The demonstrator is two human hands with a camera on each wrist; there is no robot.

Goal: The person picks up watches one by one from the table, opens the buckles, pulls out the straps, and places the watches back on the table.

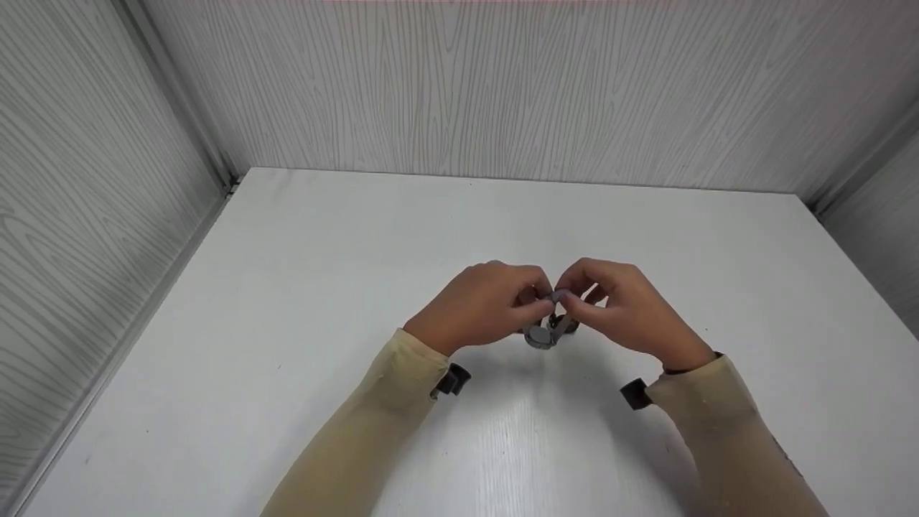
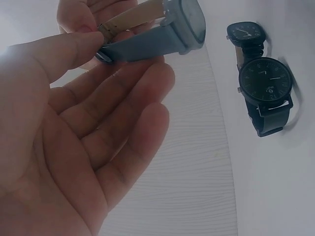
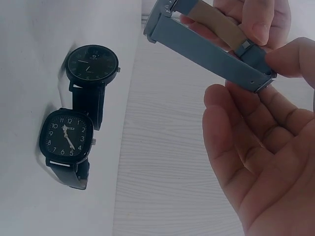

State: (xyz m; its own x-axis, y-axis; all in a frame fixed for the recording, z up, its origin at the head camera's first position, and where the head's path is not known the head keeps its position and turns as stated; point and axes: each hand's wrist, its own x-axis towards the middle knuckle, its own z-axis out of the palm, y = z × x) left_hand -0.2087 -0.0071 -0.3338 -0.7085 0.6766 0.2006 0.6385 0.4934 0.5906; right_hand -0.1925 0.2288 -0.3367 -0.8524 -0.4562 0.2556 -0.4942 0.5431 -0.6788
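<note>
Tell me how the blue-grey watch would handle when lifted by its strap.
The blue-grey watch would probably hang case-down, since its thick case looks heavier than the strap. The strap seems flexible, not limp: it loops with little sag.

Two watches lie close together on the table.

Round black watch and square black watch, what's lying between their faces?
A dark strap, seen in the right wrist view. It runs from the round black watch toward the square black watch; I can't tell whether it touches that one.
</note>
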